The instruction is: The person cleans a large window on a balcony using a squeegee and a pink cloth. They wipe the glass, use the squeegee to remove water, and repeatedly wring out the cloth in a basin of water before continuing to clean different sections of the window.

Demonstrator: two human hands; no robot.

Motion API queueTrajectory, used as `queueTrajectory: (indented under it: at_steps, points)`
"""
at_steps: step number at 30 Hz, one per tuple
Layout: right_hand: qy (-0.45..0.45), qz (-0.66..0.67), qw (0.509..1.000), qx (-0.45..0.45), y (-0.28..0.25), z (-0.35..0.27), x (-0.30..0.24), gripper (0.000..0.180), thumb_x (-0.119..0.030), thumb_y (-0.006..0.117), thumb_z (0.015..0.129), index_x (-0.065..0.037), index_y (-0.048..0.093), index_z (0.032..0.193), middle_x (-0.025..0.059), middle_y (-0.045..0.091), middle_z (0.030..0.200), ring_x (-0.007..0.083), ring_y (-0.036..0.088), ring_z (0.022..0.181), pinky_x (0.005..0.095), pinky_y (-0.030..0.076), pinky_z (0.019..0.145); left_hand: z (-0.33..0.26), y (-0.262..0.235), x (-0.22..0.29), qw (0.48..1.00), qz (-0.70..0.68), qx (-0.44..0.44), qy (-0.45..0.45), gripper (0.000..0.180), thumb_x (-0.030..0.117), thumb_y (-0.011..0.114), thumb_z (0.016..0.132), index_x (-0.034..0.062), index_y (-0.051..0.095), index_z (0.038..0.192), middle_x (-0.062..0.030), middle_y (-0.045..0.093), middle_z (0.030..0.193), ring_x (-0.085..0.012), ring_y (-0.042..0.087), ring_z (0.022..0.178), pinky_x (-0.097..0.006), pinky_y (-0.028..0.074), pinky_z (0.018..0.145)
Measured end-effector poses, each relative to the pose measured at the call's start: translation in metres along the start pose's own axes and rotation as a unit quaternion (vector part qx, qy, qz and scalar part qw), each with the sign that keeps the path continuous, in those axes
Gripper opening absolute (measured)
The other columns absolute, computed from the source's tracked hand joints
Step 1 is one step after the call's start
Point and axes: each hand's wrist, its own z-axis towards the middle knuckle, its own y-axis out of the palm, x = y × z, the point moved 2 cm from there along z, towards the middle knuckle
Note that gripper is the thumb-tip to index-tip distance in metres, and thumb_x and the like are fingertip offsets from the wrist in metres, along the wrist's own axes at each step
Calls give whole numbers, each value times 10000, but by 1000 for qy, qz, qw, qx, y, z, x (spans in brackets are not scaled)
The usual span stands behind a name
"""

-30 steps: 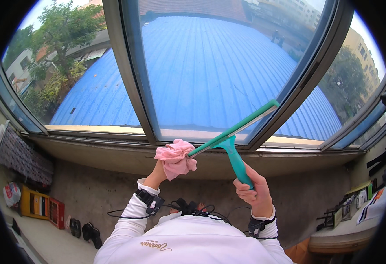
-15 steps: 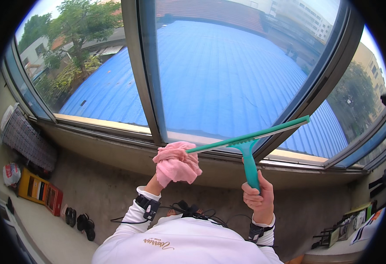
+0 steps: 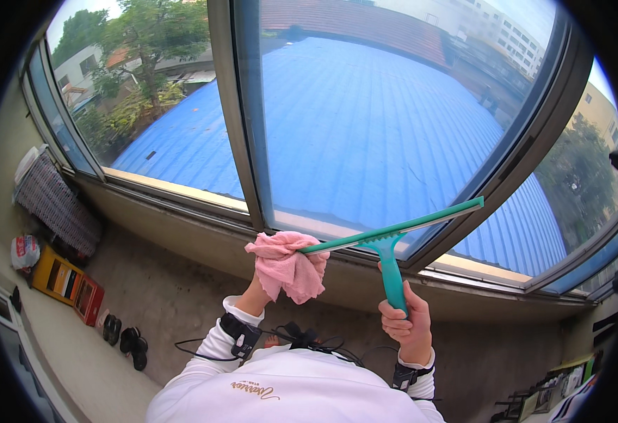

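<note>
A teal squeegee [image 3: 391,271] with a long, thin blade is held up before the window by my right hand [image 3: 405,321], its fingers wrapped round the lower handle. The blade tilts, its right end higher than its left. A crumpled pink cloth [image 3: 291,268] covers most of my left hand [image 3: 254,296], leaving the wrist side bare; the fingers are hidden beneath it. That cloth is bunched around the blade's left end. Behind the squeegee stands a glass pane [image 3: 365,134] in a dark metal frame [image 3: 233,99].
The sill wall [image 3: 182,236] runs across in front of me. On the left are a yellow-and-red box [image 3: 66,285], a white plastic bag [image 3: 25,252], a woven folded item [image 3: 59,201] and dark shoes [image 3: 133,345]. Folding furniture [image 3: 534,402] stands at lower right. A blue roof [image 3: 365,106] lies outside.
The view has shifted slightly. My right hand has moved a little left and down with the squeegee, bringing the blade's right end lower. The cloth stays at the blade's left end.
</note>
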Motion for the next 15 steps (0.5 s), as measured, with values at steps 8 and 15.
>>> queueTrajectory:
  at_steps: [8, 15]
  points:
    - [35, -13, 999, 34, -2, -14, -27, 307, -446, 401, 1098, -242, 550, 1274, 24, 447, 710, 16, 333, 460, 155, 267, 358, -5, -4, -27, 997, -38, 63, -4, 494, 561, 569, 897, 74, 548, 823, -16, 540, 875, -174, 504, 934, -325, 426, 975]
    - [-80, -159, 976, 123, 18, -27, -53, 353, -372, 428, 1102, -49, 507, 983, -1, 409, 660, 51, 348, 444, 180, 278, 378, -37, -54, -42, 888, -445, 108, 28, 406, 532, 676, 796, 140, 599, 720, 42, 535, 757, -121, 533, 823, -330, 420, 862]
